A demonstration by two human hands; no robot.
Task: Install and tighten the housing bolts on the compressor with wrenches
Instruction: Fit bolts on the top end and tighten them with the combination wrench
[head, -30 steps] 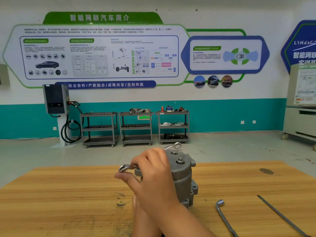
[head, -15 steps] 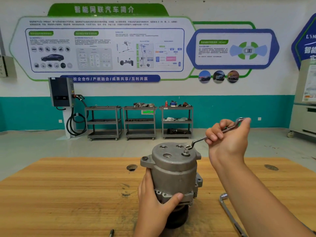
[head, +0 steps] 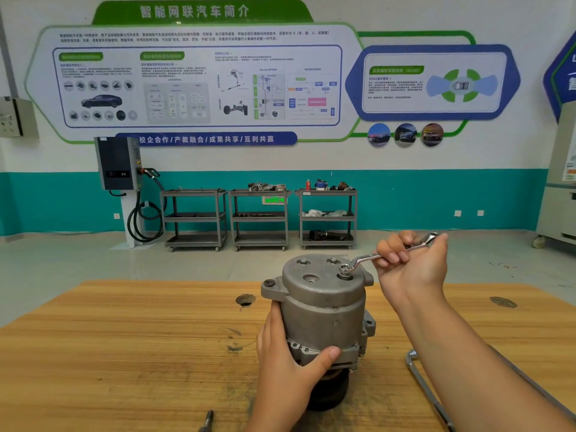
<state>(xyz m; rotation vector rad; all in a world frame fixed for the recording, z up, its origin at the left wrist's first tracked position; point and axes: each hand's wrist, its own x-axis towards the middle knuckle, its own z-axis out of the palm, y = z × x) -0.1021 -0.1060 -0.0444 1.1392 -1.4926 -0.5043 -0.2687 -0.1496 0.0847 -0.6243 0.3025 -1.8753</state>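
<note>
Bottom edge cuts off a bolt-like piece (head: 208,420) and an L-shaped wrench (head: 427,389).

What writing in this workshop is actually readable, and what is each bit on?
"智能网联汽车简介": green header of the wall board.
"校企合作/产教融合/成果共享/互利共赢": blue banner under it.
"ADAS": green label on the right panel; the rest is blurred.
Fine print on the wall board and the green sign on the middle cart: too small to read.
The compressor shows no readable marking.

Left hand (head: 283,369) grips the compressor (head: 324,307) low; raised right hand (head: 411,272) curls fingers (head: 389,249) round the wrench (head: 363,259).
</note>
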